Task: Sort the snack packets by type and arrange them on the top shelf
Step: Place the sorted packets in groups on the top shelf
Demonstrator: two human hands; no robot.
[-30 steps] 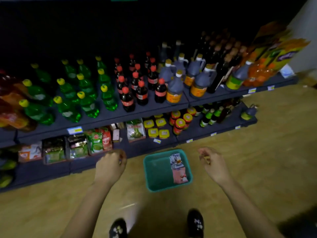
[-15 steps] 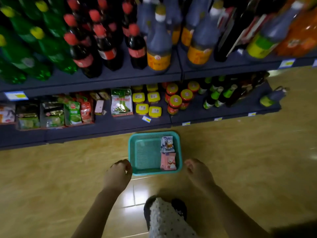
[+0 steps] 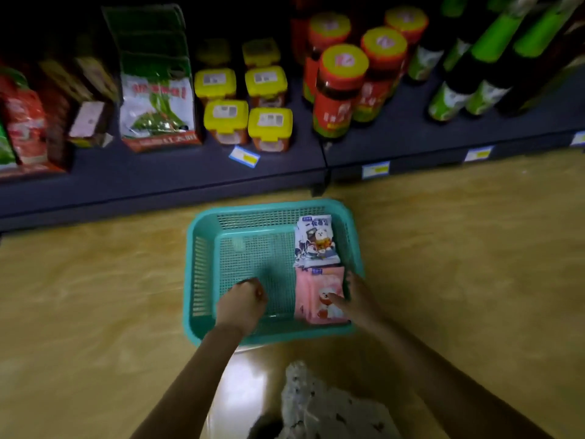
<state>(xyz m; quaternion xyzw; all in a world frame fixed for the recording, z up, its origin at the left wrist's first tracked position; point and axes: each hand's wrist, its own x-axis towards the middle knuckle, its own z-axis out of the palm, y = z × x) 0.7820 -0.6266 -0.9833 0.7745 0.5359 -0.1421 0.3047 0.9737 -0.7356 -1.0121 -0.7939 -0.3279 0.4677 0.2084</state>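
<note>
Pinching pink packets (image 3: pixel 311 280) in near right corner of teal basket (image 3: pixel 189 270) on floor with right hand (image 3: pixel 361 299): thumb on top, fingers mostly hidden behind the edge. Holding left hand (image 3: pixel 242 304) curled, seemingly empty, over the mesh. Blue-white packets (image 3: pixel 316 242) just beyond; print blurred.

From my feed I make out a basket (image 3: pixel 202 274) of moulded teal plastic with perforated mesh walls, a pink packet (image 3: pixel 316 293) and a blue-and-white packet (image 3: pixel 316 243) in slick shiny film, a polished floor (image 3: pixel 95 280) throwing back glare, a matt dark shelf (image 3: pixel 158 182), and tubs (image 3: pixel 226 122) with smooth yellow plastic lids.
</note>
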